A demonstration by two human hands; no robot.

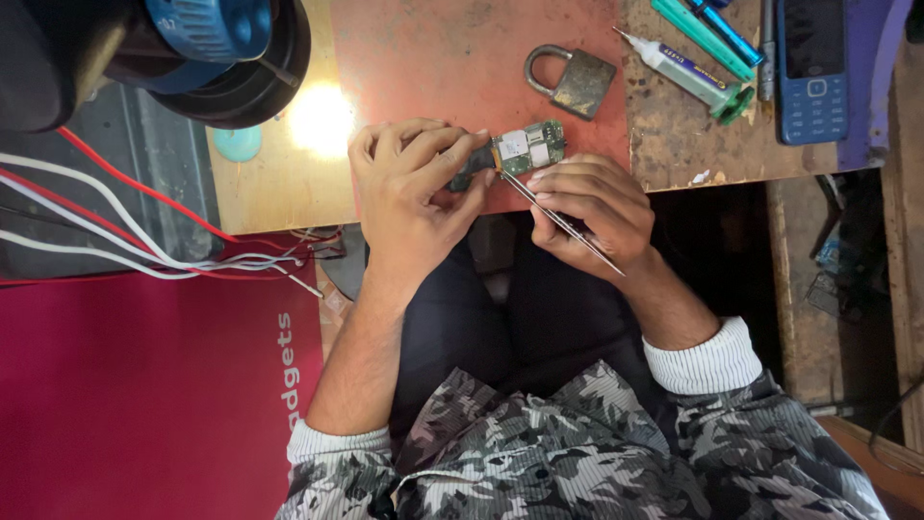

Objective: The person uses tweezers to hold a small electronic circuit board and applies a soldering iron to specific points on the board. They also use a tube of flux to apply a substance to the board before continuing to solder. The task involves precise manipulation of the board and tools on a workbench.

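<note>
From the head view, your left hand (409, 197) pinches the circuit board (525, 149) at its near end, fingers closed around it just above the bench edge. Your right hand (587, 207) grips tweezers (563, 223), their tip touching the board just beside your left fingertips. Beyond the board lies a padlock (573, 79); farther right of your right hand sit a glue tube (688, 72) and a phone (811, 69).
</note>
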